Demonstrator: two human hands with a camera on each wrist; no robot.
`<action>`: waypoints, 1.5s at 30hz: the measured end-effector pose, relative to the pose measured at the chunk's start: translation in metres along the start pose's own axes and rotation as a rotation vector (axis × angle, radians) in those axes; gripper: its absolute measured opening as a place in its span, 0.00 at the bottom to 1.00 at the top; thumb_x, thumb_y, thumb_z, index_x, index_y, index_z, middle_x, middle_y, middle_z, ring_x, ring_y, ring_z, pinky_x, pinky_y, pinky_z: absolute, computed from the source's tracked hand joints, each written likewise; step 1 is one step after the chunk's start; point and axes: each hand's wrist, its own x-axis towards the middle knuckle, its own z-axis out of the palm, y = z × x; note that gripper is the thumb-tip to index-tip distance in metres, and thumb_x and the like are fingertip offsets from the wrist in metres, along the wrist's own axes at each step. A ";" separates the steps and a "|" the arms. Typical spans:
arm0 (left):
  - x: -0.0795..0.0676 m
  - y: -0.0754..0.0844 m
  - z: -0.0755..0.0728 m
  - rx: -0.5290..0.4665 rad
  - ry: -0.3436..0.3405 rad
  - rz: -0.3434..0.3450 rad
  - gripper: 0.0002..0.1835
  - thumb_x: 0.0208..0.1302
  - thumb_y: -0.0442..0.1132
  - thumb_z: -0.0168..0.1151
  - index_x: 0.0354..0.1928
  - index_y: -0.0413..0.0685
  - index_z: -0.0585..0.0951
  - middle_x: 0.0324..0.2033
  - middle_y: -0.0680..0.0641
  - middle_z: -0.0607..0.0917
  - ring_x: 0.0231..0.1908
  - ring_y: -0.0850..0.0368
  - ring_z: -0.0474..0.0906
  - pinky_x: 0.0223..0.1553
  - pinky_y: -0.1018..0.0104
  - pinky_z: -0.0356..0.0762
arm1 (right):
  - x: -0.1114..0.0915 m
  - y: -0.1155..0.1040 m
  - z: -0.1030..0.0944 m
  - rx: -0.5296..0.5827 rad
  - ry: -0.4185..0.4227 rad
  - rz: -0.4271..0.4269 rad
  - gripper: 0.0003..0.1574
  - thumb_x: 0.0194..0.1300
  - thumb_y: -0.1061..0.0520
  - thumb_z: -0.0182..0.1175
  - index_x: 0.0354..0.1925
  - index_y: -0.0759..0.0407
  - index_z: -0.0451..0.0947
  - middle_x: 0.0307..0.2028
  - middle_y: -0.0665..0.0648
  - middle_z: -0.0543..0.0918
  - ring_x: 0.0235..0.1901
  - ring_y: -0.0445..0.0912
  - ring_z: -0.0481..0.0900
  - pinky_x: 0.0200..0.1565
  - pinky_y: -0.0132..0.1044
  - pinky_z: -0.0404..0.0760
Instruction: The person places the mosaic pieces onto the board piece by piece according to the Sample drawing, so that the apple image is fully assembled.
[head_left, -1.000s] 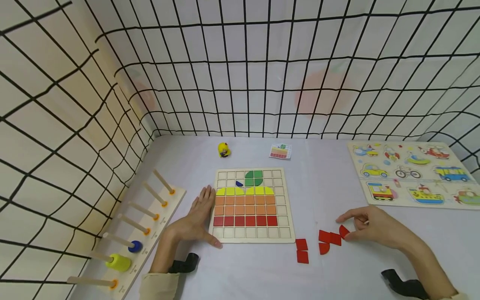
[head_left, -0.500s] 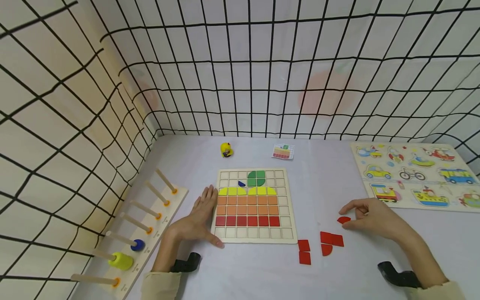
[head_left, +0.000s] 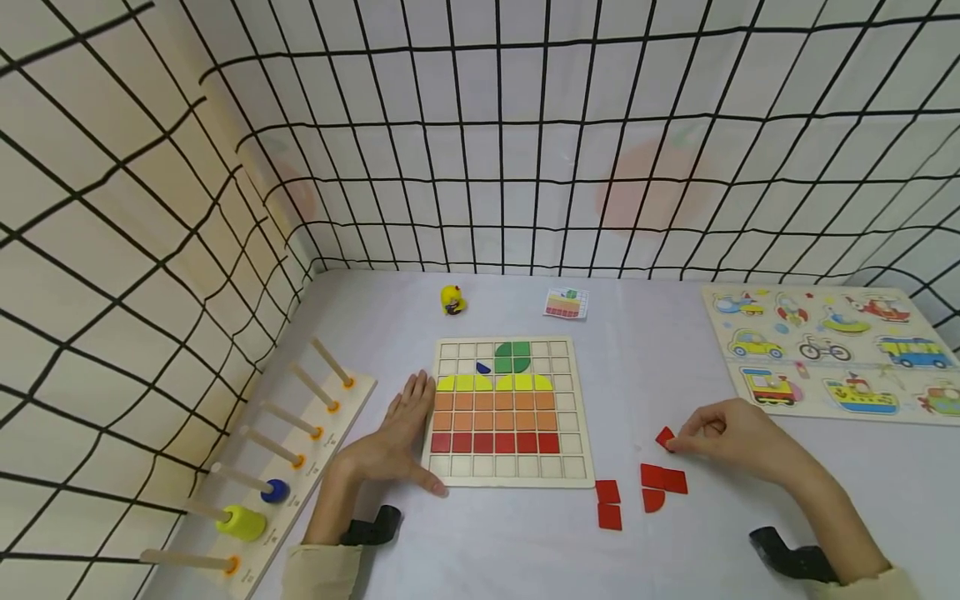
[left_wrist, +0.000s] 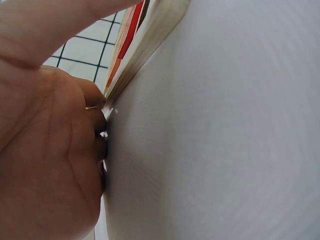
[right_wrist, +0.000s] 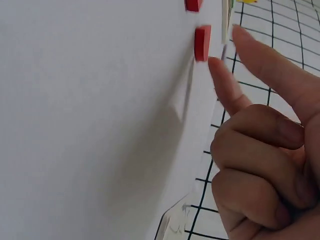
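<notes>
In the head view, my left hand (head_left: 397,433) lies flat, fingers straight, along the left edge of a wooden grid board (head_left: 573,467). Coloured tiles fill part of the grid: green, blue, yellow, orange and red. To the right, my right hand (head_left: 738,442) has its fingertips at a red quarter-round tile (head_left: 664,438), partly covered by them. The right wrist view puts that red tile (right_wrist: 202,43) close to the index fingertip, with thumb and index apart and the other fingers curled. Nearby lie two red square tiles (head_left: 663,478) and a red quarter-round one (head_left: 654,500).
Two more red squares (head_left: 609,504) lie by the board's lower right corner. A pegged wooden stand (head_left: 330,433) is at the left. A yellow duck (head_left: 452,300) and a small picture card (head_left: 566,303) sit behind the board; a vehicle puzzle (head_left: 817,350) lies at right. Black netting surrounds the table.
My right hand moved the red quarter-round tile away from the other red tiles, then leftward, turning it. My left hand stays at the board's edge. The head view shifted slightly.
</notes>
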 end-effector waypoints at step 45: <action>0.000 0.001 -0.001 0.002 -0.005 -0.001 0.84 0.38 0.55 0.88 0.82 0.43 0.32 0.82 0.41 0.25 0.81 0.42 0.17 0.81 0.37 0.25 | 0.027 -0.120 0.089 0.145 -0.077 -0.236 0.14 0.51 0.54 0.82 0.36 0.51 0.89 0.14 0.46 0.62 0.15 0.38 0.57 0.21 0.27 0.54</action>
